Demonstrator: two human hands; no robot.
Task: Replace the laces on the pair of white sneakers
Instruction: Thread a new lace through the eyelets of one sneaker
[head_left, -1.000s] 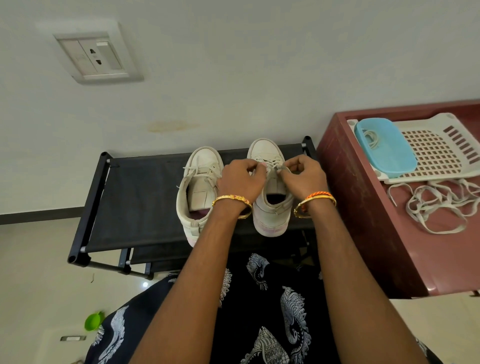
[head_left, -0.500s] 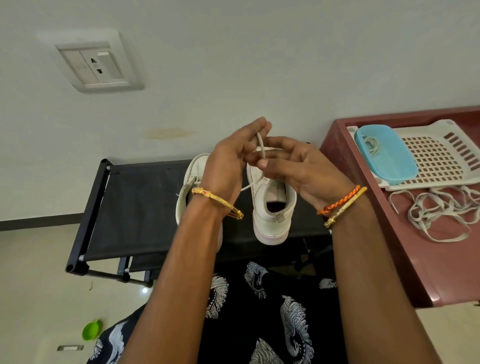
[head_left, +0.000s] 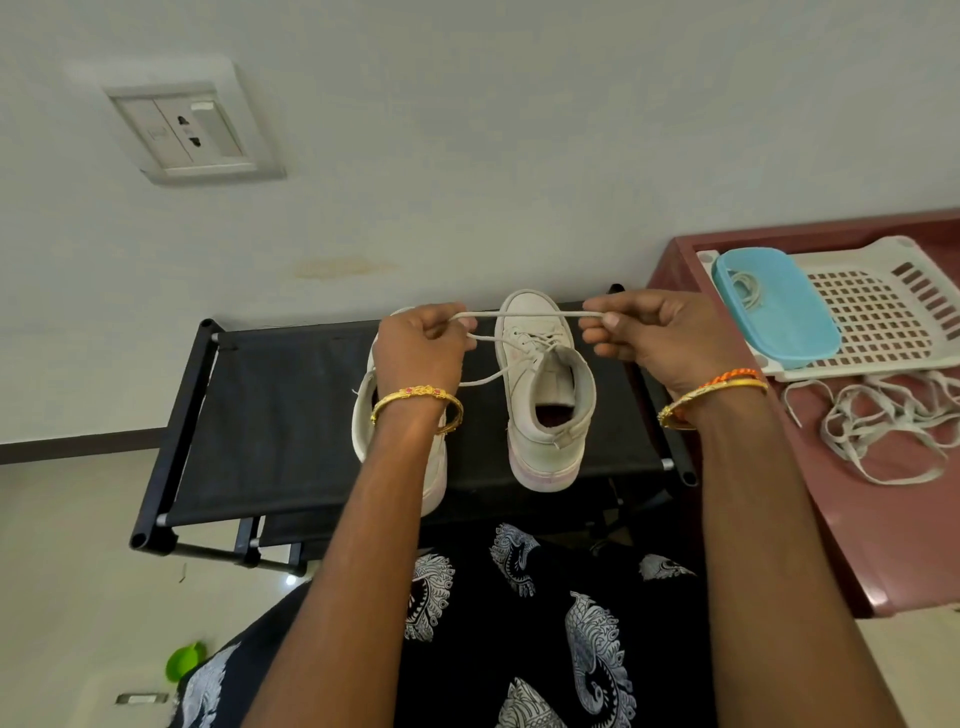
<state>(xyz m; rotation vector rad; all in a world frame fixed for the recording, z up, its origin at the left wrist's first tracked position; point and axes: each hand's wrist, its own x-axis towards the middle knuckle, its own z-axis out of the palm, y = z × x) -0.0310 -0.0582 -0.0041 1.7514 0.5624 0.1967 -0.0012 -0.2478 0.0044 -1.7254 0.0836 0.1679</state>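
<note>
Two white high-top sneakers stand on a black fabric rack (head_left: 280, 405). The right sneaker (head_left: 545, 395) is in full view; the left sneaker (head_left: 363, 431) is mostly hidden behind my left arm. A white lace (head_left: 530, 314) stretches taut between my hands above the right sneaker's toe, with another strand running from its eyelets toward my left hand. My left hand (head_left: 421, 348) grips one end of the lace. My right hand (head_left: 654, 338) pinches the other end between thumb and forefinger.
A maroon table (head_left: 883, 519) stands to the right, carrying a white perforated tray (head_left: 883, 312), a blue lid (head_left: 779, 312) with a coiled lace on it, and a loose pile of flat white laces (head_left: 883, 421). A wall socket (head_left: 192, 130) is at upper left. A green object (head_left: 184, 660) lies on the floor.
My hands rose from the right sneaker's tongue, came together, then pulled apart sideways, drawing the lace out taut between them.
</note>
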